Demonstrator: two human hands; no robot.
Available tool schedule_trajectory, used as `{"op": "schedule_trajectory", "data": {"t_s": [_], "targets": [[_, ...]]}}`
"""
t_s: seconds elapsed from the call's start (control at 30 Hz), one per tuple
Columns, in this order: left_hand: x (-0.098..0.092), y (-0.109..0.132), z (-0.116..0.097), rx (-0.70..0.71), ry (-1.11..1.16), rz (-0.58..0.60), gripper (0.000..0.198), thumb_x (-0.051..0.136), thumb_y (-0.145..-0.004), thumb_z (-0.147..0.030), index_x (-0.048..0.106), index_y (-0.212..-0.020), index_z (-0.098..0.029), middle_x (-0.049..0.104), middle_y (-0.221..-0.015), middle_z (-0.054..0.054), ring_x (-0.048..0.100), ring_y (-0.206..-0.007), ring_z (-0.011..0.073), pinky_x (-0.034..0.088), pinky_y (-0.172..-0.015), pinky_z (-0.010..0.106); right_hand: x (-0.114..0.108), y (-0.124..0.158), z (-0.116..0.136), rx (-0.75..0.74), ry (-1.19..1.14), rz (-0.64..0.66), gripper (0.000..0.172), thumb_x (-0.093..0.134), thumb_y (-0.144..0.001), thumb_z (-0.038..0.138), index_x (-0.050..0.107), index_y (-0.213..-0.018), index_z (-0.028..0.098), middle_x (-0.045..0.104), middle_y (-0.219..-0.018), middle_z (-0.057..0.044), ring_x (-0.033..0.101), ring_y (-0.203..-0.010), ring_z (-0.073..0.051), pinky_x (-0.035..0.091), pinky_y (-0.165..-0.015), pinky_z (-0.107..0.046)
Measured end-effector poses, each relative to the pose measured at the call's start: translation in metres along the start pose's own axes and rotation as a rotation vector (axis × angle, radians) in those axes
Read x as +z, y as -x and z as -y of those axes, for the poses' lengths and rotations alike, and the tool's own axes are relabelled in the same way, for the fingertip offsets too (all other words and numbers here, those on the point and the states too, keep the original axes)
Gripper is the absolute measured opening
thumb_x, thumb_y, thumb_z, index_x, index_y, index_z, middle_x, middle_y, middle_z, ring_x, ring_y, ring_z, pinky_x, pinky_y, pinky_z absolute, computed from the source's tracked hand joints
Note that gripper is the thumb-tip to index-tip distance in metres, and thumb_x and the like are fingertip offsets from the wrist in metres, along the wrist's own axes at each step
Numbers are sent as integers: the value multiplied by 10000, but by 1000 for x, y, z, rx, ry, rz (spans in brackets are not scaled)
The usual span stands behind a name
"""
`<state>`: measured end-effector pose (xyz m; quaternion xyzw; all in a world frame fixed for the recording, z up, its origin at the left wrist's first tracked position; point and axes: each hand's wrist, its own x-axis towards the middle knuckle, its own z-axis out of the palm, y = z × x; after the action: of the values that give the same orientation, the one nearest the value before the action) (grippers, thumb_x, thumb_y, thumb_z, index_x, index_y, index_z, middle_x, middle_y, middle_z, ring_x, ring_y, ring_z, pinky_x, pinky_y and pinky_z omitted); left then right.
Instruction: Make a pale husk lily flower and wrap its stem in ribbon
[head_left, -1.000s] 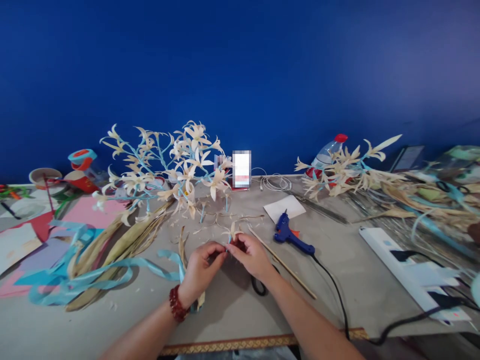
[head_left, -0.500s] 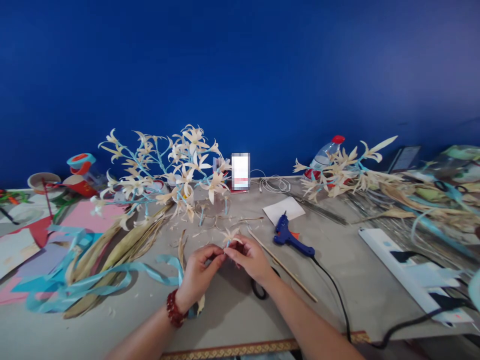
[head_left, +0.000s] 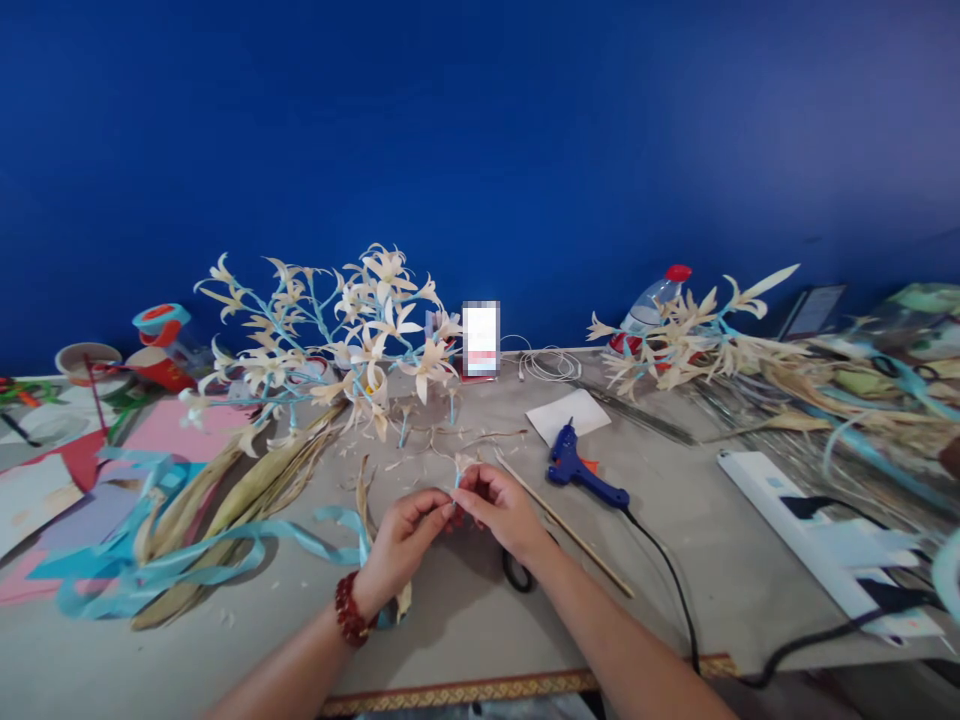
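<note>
Over the middle of the table, my left hand (head_left: 409, 530) and my right hand (head_left: 506, 510) meet fingertip to fingertip. Between them is a small cream husk flower (head_left: 463, 463) on a light blue stem, both hands pinching the stem; my right fingers cover much of the flower. A strip of light blue ribbon (head_left: 330, 545) trails on the table to the left of my left hand, by a dried husk piece (head_left: 363, 490). Under my right wrist a black loop handle (head_left: 516, 572) shows, the rest hidden. Just right of that hand lies a thin wooden stick (head_left: 577, 535).
A blue glue gun (head_left: 581, 472) rests by white paper (head_left: 592, 410), its cord running to the front edge. A power strip (head_left: 795, 530) lies at right. Husk flower sprays (head_left: 322, 330) stand at back left, more (head_left: 697, 335) at right. Dried husks (head_left: 247, 500) and coloured paper (head_left: 180, 432) lie left.
The flower has turned and sunk behind my right fingers, so less of its petals shows. My hands stay together in nearly the same place.
</note>
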<state>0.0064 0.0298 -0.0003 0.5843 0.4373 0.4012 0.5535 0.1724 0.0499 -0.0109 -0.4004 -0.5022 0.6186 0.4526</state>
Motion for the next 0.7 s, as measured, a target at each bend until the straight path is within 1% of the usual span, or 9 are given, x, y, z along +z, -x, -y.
{"op": "schedule_trajectory", "data": {"t_s": [0.1, 0.2, 0.3, 0.43, 0.53, 0.63, 0.7], "targets": [[0, -1, -1, 15, -27, -35, 205, 641, -832, -368, 711, -799, -178, 652, -753, 33, 557, -737, 176, 418, -704, 249, 1, 0, 0, 1, 13, -8, 350, 725, -732, 508, 568, -754, 196, 487, -642, 55, 406, -479, -70, 326, -408, -192], [-1, -1, -2, 27, -62, -65, 185, 655, -821, -353, 709, -780, -181, 652, -745, 30, 549, -728, 175, 408, -692, 245, 3, 2, 2, -17, 35, -12, 347, 726, -729, 508, 572, -752, 199, 483, -640, 49, 399, -489, -77, 324, -420, -199], [-1, 0, -4, 49, -98, -64, 192, 632, -839, -339, 696, -747, -184, 638, -712, 25, 543, -706, 172, 400, -686, 247, 6, 3, 5, -42, 43, -6, 344, 726, -728, 504, 565, -738, 201, 494, -650, 41, 411, -515, -88, 341, -453, -212], [-1, 2, -6, 85, -137, -53, 190, 607, -857, -322, 691, -761, -182, 641, -734, 34, 549, -734, 180, 405, -712, 258, 7, 4, 6, -95, 58, 1, 320, 714, -749, 477, 564, -728, 195, 508, -654, 34, 456, -567, -108, 372, -528, -234], [-2, 3, -6, 78, -69, -34, 156, 618, -849, -320, 699, -842, -186, 654, -818, 47, 564, -803, 193, 421, -759, 268, 6, 3, 6, -114, 93, -6, 296, 704, -765, 456, 571, -732, 194, 519, -666, 29, 466, -594, -118, 367, -550, -241], [-3, 3, -4, 59, 54, -86, 163, 630, -844, -308, 681, -959, -205, 649, -909, 50, 571, -868, 196, 438, -796, 270, 3, 3, 5, -121, 150, 8, 259, 691, -783, 421, 575, -738, 194, 526, -666, 29, 460, -594, -120, 359, -557, -243], [-4, 2, -1, 54, 94, -125, 171, 648, -834, -302, 673, -976, -209, 639, -943, 53, 577, -895, 198, 448, -816, 274, 1, 4, 3, -151, 245, 26, 215, 675, -798, 373, 578, -729, 194, 529, -660, 26, 461, -606, -128, 358, -571, -246]]}}
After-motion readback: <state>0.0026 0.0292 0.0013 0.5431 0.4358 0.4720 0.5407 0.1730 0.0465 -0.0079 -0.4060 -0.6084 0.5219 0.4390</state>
